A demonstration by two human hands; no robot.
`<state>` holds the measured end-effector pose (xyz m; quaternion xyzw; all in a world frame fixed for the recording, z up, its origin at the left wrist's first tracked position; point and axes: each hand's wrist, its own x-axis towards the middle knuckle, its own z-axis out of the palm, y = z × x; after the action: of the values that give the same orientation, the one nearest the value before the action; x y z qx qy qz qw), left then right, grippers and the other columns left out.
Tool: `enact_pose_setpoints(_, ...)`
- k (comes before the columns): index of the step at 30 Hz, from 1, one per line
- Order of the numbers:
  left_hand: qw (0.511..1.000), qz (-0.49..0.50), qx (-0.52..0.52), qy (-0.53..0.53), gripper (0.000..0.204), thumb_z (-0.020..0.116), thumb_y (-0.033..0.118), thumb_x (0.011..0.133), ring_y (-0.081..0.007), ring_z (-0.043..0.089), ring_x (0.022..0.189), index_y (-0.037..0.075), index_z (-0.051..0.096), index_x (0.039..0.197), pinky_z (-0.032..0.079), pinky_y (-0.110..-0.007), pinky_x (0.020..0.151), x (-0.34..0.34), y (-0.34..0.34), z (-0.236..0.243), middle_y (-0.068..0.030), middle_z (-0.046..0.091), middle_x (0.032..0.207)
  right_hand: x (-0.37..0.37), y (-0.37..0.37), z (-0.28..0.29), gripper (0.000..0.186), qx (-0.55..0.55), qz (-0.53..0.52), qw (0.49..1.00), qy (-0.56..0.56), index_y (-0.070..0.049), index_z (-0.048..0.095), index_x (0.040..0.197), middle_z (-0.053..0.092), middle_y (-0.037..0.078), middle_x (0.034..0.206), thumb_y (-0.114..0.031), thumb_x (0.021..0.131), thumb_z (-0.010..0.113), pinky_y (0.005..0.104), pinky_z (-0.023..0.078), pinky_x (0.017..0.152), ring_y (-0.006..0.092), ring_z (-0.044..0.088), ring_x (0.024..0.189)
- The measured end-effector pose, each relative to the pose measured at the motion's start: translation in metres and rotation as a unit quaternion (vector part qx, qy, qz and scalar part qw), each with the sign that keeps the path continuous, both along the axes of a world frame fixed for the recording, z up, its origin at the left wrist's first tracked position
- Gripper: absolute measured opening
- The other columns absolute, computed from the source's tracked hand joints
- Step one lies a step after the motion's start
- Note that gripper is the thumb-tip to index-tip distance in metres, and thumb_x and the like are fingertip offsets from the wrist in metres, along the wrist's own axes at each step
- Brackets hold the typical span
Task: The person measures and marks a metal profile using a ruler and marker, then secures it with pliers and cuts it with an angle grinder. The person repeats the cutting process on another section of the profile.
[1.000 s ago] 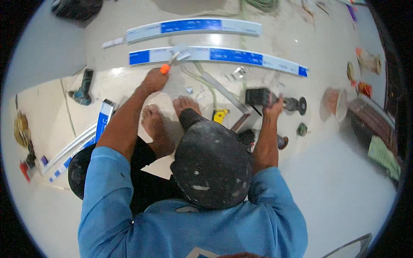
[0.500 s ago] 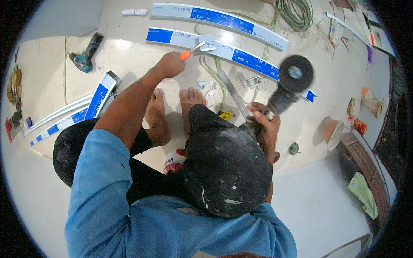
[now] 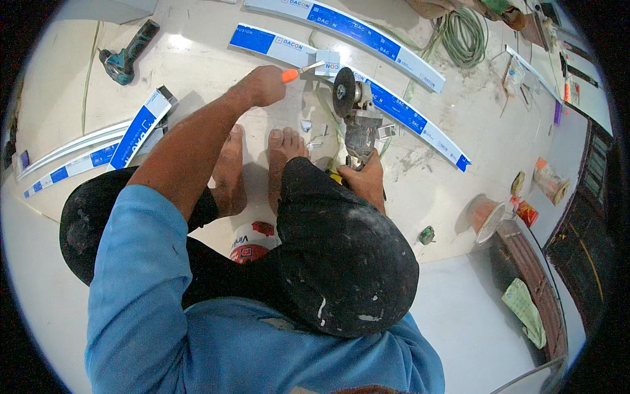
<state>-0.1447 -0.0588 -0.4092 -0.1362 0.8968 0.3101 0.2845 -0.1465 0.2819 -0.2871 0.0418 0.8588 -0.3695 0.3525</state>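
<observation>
Head view: both hands sit ahead of the bent knees, above a pale floor.
Left hand [image 3: 266, 85]: fingers curled tight round the orange handle of a tool [image 3: 289, 75].
Tool: blade pointing right, its tip over a small white piece [image 3: 327, 64]; whether they touch, I cannot tell.
Small piece: at the near edge of the lower strip [image 3: 394, 104].
Right hand [image 3: 367, 180]: thumb and fingers wrapped round the rear of a grinder [image 3: 361, 128], the wrist hidden by the knee.
Grinder: between the right hand and the lower strip, its disc [image 3: 342, 92] at the far end, just right of and nearer than the small piece.
Upper strip [image 3: 354, 29]: blue and white, beyond the lower one.
Drill [image 3: 128, 56]: on the floor, far left.
Bucket [image 3: 249, 241]: between the legs, partly covered.
Cable [image 3: 462, 39]: green, coiled, upper right.
</observation>
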Motion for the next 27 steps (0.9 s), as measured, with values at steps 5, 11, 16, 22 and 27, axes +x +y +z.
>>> enact_pose_setpoints(5,1.0,-0.022,-0.009,-0.004,0.032,0.062,0.023,0.093,-0.046,0.074,0.108,-0.004,0.076,0.106,0.058,-0.054,0.1,-0.006,0.003,0.002,-0.0301,0.076,0.113,0.0,-0.002,-0.004,0.066,-0.015,-0.008,1.0,0.016,0.006,0.057,0.132,0.077,0.022,0.114,-0.016,0.077,0.084,0.0425,0.061,0.091,0.0308,0.077,0.102)
enact_pose_setpoints(11,0.999,0.007,-0.01,-0.034,0.032,0.063,0.02,0.09,-0.0447,0.075,0.11,-0.004,0.077,0.104,0.059,-0.051,0.101,-0.006,0.002,0.017,-0.03,0.076,0.114,-0.002,-0.004,-0.014,0.065,0.004,0.002,1.0,-0.003,0.006,0.057,0.131,0.077,0.024,0.114,-0.018,0.076,0.083,0.0432,0.06,0.091,0.0326,0.077,0.102)
enact_pose_setpoints(16,1.0,0.012,-0.003,-0.029,0.031,0.063,0.019,0.09,-0.0443,0.075,0.11,-0.004,0.078,0.104,0.059,-0.051,0.1,-0.007,0.004,0.023,-0.0299,0.076,0.113,-0.001,-0.009,-0.01,0.064,0.0,0.008,1.0,0.024,0.007,0.057,0.129,0.077,0.024,0.11,-0.018,0.075,0.083,0.0435,0.06,0.089,0.0331,0.077,0.099)
enact_pose_setpoints(22,1.0,0.008,-0.015,-0.023,0.03,0.063,0.018,0.09,-0.0436,0.076,0.109,-0.004,0.078,0.104,0.059,-0.051,0.1,-0.004,0.003,0.015,-0.0298,0.077,0.112,-0.003,-0.015,-0.008,0.062,0.003,0.006,1.0,0.006,0.007,0.057,0.128,0.077,0.024,0.107,-0.018,0.076,0.082,0.0433,0.061,0.085,0.0326,0.076,0.094)
enact_pose_setpoints(27,0.999,0.013,-0.014,-0.034,0.03,0.063,0.018,0.09,-0.0435,0.076,0.108,-0.005,0.078,0.103,0.06,-0.051,0.099,-0.006,0.004,0.021,-0.0302,0.077,0.111,-0.002,-0.01,-0.016,0.062,-0.009,0.006,1.0,0.018,0.006,0.057,0.128,0.077,0.023,0.107,-0.018,0.077,0.081,0.043,0.061,0.085,0.0327,0.076,0.093)
